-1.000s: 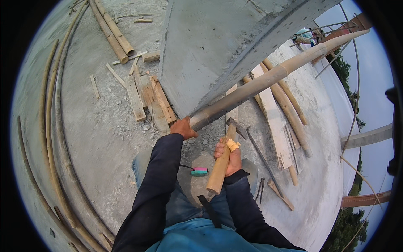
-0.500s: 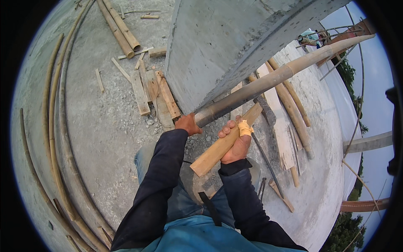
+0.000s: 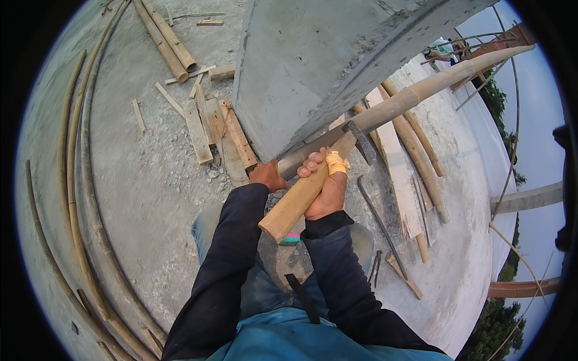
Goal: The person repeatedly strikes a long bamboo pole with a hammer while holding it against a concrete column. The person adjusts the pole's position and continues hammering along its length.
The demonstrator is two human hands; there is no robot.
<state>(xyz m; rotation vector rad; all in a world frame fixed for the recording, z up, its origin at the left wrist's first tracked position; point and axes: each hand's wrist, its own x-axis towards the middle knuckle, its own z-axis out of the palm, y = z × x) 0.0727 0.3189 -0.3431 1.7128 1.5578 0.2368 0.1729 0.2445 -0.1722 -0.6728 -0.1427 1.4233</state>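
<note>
The right hand grips a wooden-handled hammer raised against the bamboo pole, whose near end the left hand clasps beside the concrete column; a glancing blow could strike those fingers.

Short wooden offcuts are scattered on the concrete slab beside the grey concrete column; bent bamboo strips are laid along the slab's left edge.
</note>
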